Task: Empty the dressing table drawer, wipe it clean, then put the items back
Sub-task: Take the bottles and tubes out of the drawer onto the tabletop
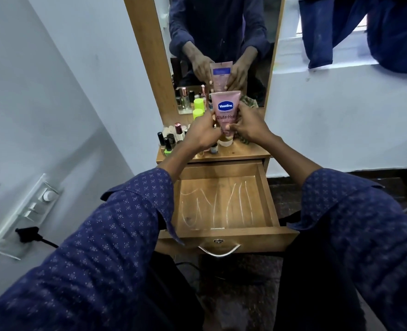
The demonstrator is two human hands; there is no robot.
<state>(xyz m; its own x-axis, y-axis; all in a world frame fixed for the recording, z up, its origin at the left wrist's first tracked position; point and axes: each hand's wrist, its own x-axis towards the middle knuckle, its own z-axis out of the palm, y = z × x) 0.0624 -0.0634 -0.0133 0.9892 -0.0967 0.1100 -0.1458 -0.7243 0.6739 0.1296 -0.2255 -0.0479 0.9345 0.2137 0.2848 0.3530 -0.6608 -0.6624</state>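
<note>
Dressing bench [245,152], wooden, against a pale wall, with a tall wood-framed mirror [221,44] rising from its back edge

Drawer [224,201]: pulled fully out below the benchtop, nothing lying inside; pale streaks across its floor; metal handle [219,250] and small lock on the front panel

Pink tube [225,113], labelled Vaseline, standing upright with its white cap down, on or just above the benchtop, which of the two not clear; its reflection shows in the mirror behind

Left hand [201,133]: fingers curled round the left side of the tube near its lower half, holding it

Right hand [247,127]: thumb and fingers pinching the tube's right side at about the same height; a patterned cloth [244,138] shows bunched behind and under this hand, whether held or merely lying there cannot be told

Nail polish bottles [167,142]: a cluster of small bottles with dark, pink and green parts on the left part of the benchtop, near the left hand

Neon-yellow capped container [198,113]: upright just left of the tube, doubled in the mirror

Both sleeves [130,223]: dark blue, small dotted pattern

Wall switch panel [30,211] at left, with a black plug [28,234] in its socket
</note>
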